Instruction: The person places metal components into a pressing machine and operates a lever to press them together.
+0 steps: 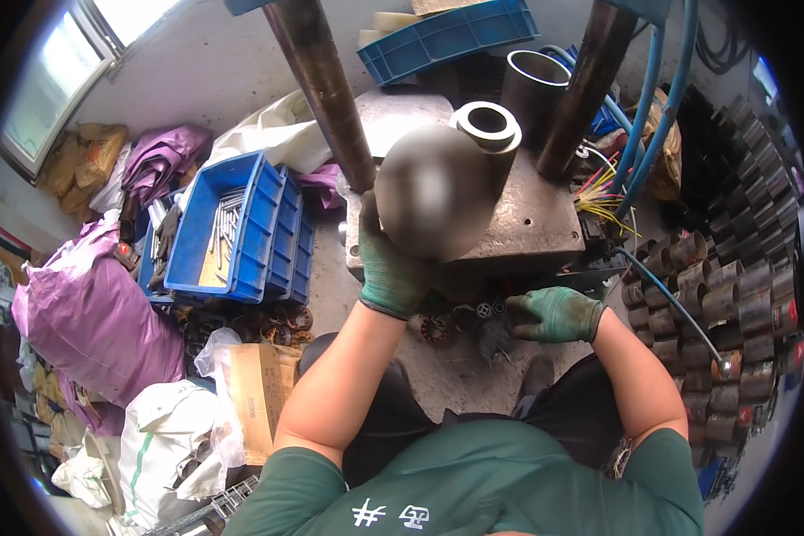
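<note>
My left hand, in a green work glove with dark grimy fingers, grips the lower left side of a dark round metal cylinder. The cylinder is raised over the front of a steel press bed, and its top face is blurred. A steel sleeve with a bright ring-shaped top stands just behind it on the bed. My right hand, gloved alike, hovers in front of the bed's right side. Its fingers stretch leftward, apart, with nothing visible in them.
Two steel columns rise from the bed. Behind stands a dark open tube. Blue crates with metal rods stand left, near a purple sack and a cardboard box. Stacked metal tubes and blue hoses are right.
</note>
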`<state>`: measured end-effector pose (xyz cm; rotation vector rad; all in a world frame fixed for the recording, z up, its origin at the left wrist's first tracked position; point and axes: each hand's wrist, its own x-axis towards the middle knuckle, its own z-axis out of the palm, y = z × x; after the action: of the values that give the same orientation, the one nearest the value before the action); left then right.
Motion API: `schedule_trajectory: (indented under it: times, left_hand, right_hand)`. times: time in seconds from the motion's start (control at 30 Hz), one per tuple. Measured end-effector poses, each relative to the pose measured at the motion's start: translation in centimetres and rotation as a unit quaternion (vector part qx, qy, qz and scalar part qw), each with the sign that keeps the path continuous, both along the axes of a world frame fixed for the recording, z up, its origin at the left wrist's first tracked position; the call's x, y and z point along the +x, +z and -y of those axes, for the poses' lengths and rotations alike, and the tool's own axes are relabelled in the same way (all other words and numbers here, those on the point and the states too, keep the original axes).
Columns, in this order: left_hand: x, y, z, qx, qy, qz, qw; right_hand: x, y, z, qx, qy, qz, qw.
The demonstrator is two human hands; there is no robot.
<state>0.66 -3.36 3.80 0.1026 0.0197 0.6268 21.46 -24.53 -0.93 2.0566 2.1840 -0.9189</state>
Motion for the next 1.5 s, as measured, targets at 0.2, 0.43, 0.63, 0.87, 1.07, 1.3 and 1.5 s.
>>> schedule_trajectory:
  times: [0.2, 0.43, 0.63, 0.87, 1.07, 1.3, 1.5]
  left_hand:
    - [0.2, -0.3, 0.1, 0.022, -0.023, -0.038, 0.999]
    - [-0.1, -0.7, 1.4, 0.271, 0.019, -0.145, 0.951]
    - [0.9, -0.4, 4.1, 0.613, 0.184, -0.287, 0.713]
    - [1.9, -0.3, 5.8, 0.782, 0.276, -0.233, 0.508]
    - [2.8, -1.5, 7.2, 0.808, 0.252, -0.221, 0.484]
    - [4.6, -6.9, 6.9, 0.742, 0.025, -0.215, 0.634]
    - [3.7, -9.0, 7.2, 0.889, 0.032, -0.211, 0.405]
  right_hand:
    - [0.6, 0.9, 0.2, 0.076, -0.072, 0.022, 0.994]
    - [0.9, 2.8, 0.5, 0.208, -0.343, -0.280, 0.872]
    - [0.8, 3.0, 1.5, 0.269, -0.350, -0.430, 0.787]
    - [0.0, 3.5, 1.8, 0.270, -0.297, -0.467, 0.788]
    - [-0.4, 5.0, 2.1, 0.202, -0.294, -0.406, 0.841]
    - [4.5, -0.1, 3.9, 0.163, -0.251, -0.300, 0.906]
    - [8.2, 1.5, 8.1, -0.035, -0.376, -0.103, 0.920]
